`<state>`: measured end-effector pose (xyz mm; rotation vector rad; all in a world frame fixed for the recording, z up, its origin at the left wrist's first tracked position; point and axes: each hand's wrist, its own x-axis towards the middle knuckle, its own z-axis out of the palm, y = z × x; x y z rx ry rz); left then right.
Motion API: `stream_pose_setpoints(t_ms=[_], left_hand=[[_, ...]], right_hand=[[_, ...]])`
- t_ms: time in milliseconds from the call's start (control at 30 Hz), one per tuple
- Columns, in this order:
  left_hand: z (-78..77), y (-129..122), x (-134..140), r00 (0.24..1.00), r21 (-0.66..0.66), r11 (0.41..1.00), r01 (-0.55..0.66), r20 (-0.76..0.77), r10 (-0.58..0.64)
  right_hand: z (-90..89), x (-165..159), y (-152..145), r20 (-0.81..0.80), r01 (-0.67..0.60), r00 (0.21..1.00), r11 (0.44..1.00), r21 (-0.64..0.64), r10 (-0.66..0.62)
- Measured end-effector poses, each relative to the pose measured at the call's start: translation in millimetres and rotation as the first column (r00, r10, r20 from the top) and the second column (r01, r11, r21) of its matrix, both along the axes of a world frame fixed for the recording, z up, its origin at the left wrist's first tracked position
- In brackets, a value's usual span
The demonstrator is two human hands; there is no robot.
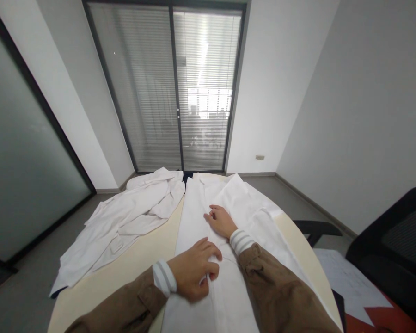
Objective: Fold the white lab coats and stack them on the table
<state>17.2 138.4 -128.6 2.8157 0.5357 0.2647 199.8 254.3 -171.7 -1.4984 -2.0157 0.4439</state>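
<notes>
A long white garment (225,300), which looks like a coat, lies spread lengthwise over the round table. My left hand (194,268) is at its nearer part, fingers curled, with thumb and forefinger close together on a lengthwise fold of the cloth. Farther up, my right hand (222,222) rests on the same garment, its thumb and forefinger apart and the other fingers bent under. Past my right hand the cloth is loosely bunched. To the left lies a second white garment (131,217), crumpled, with its near end hanging over the table's edge.
The pale round table (152,249) shows between the two garments. At the right stands a black mesh chair (398,240), with a white and red item (353,286) beside it. A glass partition with blinds (142,92) is beyond the table, and walls rise at both sides.
</notes>
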Motion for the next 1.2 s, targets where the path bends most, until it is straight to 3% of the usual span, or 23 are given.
stream_pose_setpoints(t_ms=[400,733,1033,1200], left_hand=[[4.9,-12,9,0.998,0.005,0.998,0.063,0.006,-0.063],[-10.8,-16,16,0.983,-0.015,0.983,0.181,0.031,-0.18],[-14.6,-24,15,0.974,-0.049,0.974,0.221,0.059,-0.218],[-14.9,-34,20,0.948,-0.068,0.946,0.318,0.027,-0.317]], right_hand=[[-1.8,4,1,-0.004,-0.021,1.0,1.0,0.018,0.021],[-2.9,4,3,-0.049,-0.043,0.998,0.997,0.06,0.046],[-4.3,4,2,-0.012,-0.055,0.998,0.994,0.09,0.057],[-2.8,3,1,0.005,-0.046,0.999,0.996,0.079,0.046]])
